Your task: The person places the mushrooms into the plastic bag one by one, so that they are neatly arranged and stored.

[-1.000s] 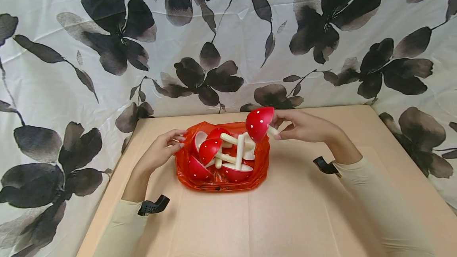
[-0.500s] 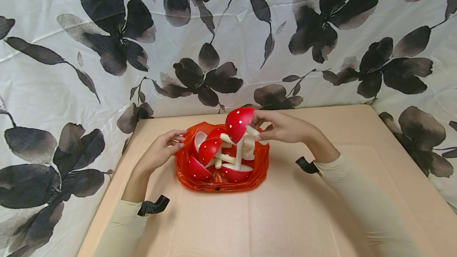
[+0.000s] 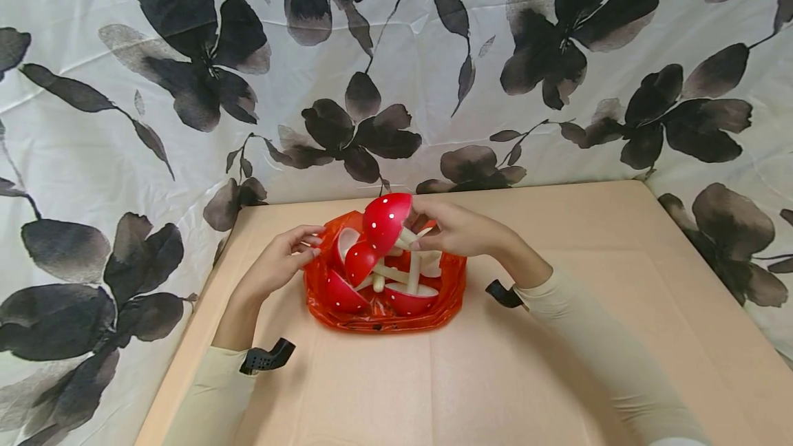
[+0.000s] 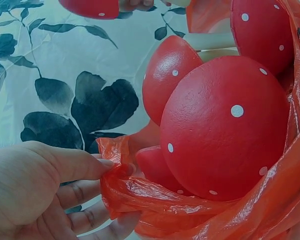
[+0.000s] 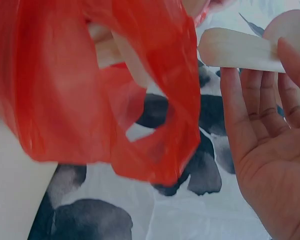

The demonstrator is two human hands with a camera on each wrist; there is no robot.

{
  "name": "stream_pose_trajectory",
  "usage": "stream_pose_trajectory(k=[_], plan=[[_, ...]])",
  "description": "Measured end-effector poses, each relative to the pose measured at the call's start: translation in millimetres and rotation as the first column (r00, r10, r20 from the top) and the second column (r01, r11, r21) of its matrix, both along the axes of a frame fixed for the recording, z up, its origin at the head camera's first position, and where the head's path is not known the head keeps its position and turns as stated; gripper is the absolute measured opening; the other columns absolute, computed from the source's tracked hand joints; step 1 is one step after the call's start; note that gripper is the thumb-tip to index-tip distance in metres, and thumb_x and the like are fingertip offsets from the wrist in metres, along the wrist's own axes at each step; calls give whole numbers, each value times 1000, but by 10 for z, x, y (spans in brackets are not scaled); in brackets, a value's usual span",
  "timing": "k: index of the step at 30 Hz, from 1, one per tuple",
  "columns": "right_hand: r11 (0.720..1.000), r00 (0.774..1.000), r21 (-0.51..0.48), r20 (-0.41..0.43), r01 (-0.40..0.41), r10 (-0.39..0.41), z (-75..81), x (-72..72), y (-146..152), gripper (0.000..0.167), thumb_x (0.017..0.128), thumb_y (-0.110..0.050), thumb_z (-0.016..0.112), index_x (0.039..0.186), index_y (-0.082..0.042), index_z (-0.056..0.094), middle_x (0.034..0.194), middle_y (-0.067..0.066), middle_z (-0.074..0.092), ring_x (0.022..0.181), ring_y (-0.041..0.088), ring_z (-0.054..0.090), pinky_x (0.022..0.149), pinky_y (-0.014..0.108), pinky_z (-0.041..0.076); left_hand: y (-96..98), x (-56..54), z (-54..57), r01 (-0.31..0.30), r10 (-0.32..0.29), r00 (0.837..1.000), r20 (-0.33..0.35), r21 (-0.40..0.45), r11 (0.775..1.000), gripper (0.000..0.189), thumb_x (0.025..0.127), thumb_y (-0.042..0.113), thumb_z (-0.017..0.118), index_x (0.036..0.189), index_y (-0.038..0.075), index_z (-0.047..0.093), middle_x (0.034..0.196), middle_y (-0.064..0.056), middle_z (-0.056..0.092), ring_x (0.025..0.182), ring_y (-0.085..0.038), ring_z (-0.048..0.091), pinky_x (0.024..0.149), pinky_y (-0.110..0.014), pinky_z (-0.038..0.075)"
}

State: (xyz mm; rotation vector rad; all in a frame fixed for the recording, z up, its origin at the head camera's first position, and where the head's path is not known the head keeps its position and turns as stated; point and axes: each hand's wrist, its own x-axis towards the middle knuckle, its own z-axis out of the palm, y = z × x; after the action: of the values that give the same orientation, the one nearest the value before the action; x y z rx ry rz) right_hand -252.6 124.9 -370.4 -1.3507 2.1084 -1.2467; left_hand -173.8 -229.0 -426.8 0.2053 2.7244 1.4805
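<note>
An orange-red plastic bag [image 3: 384,324] stands with its mouth spread, holding several toy mushrooms [image 3: 345,293] with red white-dotted caps and pale stems. At its left side my left hand [image 3: 277,263] pinches the rim; the left wrist view shows the thumb [image 4: 85,165] over the folded plastic and the fingers behind it. My right hand [image 3: 461,227] grips another mushroom [image 3: 385,219] by its stem, above the bag's back part, cap pointing left. In the right wrist view that pale stem [image 5: 242,49] lies between thumb and fingers, beside the bag's side [image 5: 65,100].
The bag stands on a light tan tabletop [image 3: 526,377]. Behind the table hangs a white cloth [image 3: 434,88] printed with dark flowers. A black wrist camera [image 3: 268,356] sits on the left wrist and another camera [image 3: 503,293] on the right.
My right hand has moved left with its mushroom, from the bag's right edge to over its middle. The left hand and the bag have stayed in place.
</note>
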Motion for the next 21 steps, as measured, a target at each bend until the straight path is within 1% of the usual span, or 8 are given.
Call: stream_pose_trajectory(k=[3, 6, 9, 13, 15, 21], plan=[[1000, 1000, -6, 9, 15, -15, -34, 23, -57, 43, 89, 0, 74, 128, -9, 57, 110, 5, 65, 105, 20, 66, 89, 35, 59, -16, -12, -15, 1, -1, 1000, -4, -10, 1000, 41, 99, 4, 60, 140, 6, 57, 120, -20, 64, 98, -33, 64, 77, -30, 59], [999, 999, -4, 5, 37, -37, -63, 44, -109, 37, 89, -3, 76, 122, -8, 59, 109, 4, 65, 104, 19, 66, 91, 36, 59, -23, -15, -26, -1, 1, 1000, -4, -13, 1000, 40, 99, 3, 60, 139, 7, 57, 119, -19, 64, 97, -32, 63, 76, -30, 60], [999, 998, 3, 11, 55, -55, -92, 65, -157, 32, 89, -5, 76, 115, -8, 59, 109, 4, 65, 103, 20, 66, 89, 36, 59, -17, -14, -24, -1, 2, 1000, 2, -13, 1000, 40, 99, 3, 60, 139, 8, 57, 119, -18, 64, 97, -32, 63, 76, -30, 60], [997, 996, 13, 45, 74, -74, -140, 91, -215, 32, 89, -4, 76, 115, -8, 59, 110, 4, 66, 104, 24, 65, 83, 32, 60, -5, -9, -17, 2, -2, 1000, 5, -8, 1000, 40, 99, 3, 60, 139, 8, 57, 120, -18, 64, 98, -33, 63, 77, -30, 60], [996, 995, 14, 48, 88, -88, -162, 100, -242, 32, 89, -3, 75, 116, -7, 59, 111, 5, 66, 104, 26, 65, 81, 32, 61, -3, -9, -22, 3, -3, 1000, 3, -7, 1000, 41, 99, 3, 60, 139, 7, 57, 120, -18, 64, 98, -33, 64, 77, -31, 60], [988, 988, 16, 20, 153, -154, -235, 97, -331, 32, 88, -2, 76, 116, -6, 60, 111, 5, 66, 101, 23, 64, 83, 33, 60, -9, -3, -30, -7, 7, 1000, 5, -9, 1000, 40, 99, 3, 60, 139, 8, 57, 120, -18, 64, 99, -32, 64, 77, -30, 60]])
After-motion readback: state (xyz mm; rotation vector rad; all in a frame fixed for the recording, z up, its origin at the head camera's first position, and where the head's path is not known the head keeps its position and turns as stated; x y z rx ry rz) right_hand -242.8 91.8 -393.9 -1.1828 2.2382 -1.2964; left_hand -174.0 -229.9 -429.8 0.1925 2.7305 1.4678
